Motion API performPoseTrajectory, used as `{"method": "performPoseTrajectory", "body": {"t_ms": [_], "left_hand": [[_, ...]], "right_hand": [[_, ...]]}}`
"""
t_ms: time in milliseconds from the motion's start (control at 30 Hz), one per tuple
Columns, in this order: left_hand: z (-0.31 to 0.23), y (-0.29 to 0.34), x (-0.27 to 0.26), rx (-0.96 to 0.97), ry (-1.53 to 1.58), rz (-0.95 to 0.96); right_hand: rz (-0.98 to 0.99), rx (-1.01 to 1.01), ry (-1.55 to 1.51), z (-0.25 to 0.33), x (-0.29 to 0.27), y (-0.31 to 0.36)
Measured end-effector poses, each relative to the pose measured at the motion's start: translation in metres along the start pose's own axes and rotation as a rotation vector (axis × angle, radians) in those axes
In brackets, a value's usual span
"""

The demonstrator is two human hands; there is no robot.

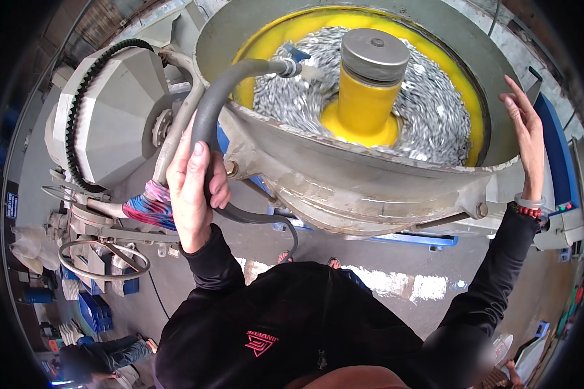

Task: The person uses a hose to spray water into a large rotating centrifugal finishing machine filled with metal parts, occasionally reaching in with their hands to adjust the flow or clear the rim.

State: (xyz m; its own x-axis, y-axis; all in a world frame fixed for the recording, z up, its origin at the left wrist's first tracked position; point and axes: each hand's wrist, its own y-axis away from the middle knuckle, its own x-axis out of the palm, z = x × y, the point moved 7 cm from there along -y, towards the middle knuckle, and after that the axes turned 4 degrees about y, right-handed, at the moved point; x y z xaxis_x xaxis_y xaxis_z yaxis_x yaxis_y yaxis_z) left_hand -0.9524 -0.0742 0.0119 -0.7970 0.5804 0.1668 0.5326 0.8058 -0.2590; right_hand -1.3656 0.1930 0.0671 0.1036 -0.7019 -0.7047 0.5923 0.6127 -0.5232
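My left hand (pixel 198 185) is wrapped round a thick dark grey hose (pixel 215 104), which arches over the near left rim of a big round metal tub (pixel 357 185). At the hose's end sits a nozzle with a blue-handled valve (pixel 295 58), pointing into the tub; a pale streak shows at its mouth. Inside, many small grey-white pieces (pixel 435 107) look smeared by motion around a yellow centre post (pixel 366 104) with a metal cap (pixel 375 55). My right hand (pixel 529 133) is at the tub's right rim, its fingers stretched and apart, holding nothing. Whether it touches the rim, I cannot tell.
A faceted grey barrel (pixel 117 117) with a black toothed belt stands left of the tub. Below it are a handwheel (pixel 104 259) and a colourful cloth (pixel 150 206) tied round a pipe. Blue crates (pixel 95 311) and another person (pixel 100 360) are at lower left.
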Motion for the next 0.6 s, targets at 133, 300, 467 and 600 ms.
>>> {"method": "performPoseTrajectory", "body": {"t_ms": [133,300,467,600], "left_hand": [[-0.008,-0.007,0.011,0.037,-0.105,-0.09],[-0.008,-0.017,0.022,-0.08,-0.254,-0.141],[-0.01,-0.018,0.024,-0.155,-0.32,-0.14],[-0.009,-0.022,0.025,-0.138,-0.368,-0.146]], "right_hand": [[0.172,-0.026,0.174,0.019,0.007,0.002],[0.446,-0.065,0.347,0.024,0.024,-0.004],[0.651,-0.028,0.129,0.019,0.038,-0.002],[0.652,0.007,0.081,0.011,0.04,-0.005]]}}
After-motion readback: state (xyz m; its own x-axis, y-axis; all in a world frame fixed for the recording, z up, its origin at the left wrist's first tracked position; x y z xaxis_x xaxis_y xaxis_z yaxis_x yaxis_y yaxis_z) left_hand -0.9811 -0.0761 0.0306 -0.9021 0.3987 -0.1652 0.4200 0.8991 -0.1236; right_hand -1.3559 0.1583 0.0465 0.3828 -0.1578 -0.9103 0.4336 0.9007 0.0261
